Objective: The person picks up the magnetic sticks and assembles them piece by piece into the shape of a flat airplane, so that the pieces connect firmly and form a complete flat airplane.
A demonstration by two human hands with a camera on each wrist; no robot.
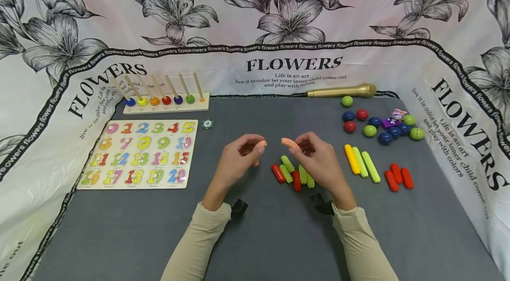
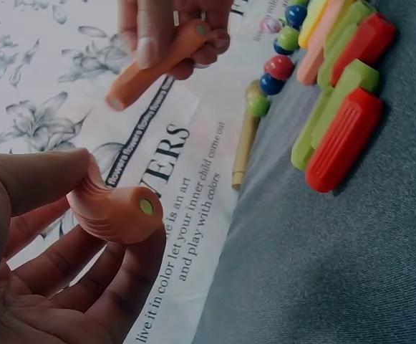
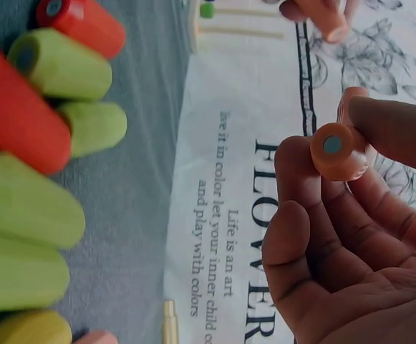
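In the head view my left hand point(image 1: 234, 159) pinches a curved orange stick point(image 1: 260, 144) between thumb and fingers. A round green end shows on that stick point(image 2: 114, 211) in the left wrist view. My right hand point(image 1: 320, 160) holds a second curved orange stick point(image 1: 291, 143), its pale blue end facing the right wrist camera. The two sticks face each other, a short gap apart, above the grey table point(image 1: 255, 236). Below the right hand lies a group of short green sticks point(image 1: 287, 163) and red sticks point(image 1: 278, 173), partly covered by that hand.
On the left lie a number board point(image 1: 171, 134), a peg stand point(image 1: 199, 105) with coloured beads and a chip point(image 1: 207, 123). At right are yellow point(image 1: 352, 159), green point(image 1: 370, 167) and red sticks point(image 1: 407, 178), several balls point(image 1: 385, 138), a small figure point(image 1: 397, 115) and a gold rod point(image 1: 338, 91).
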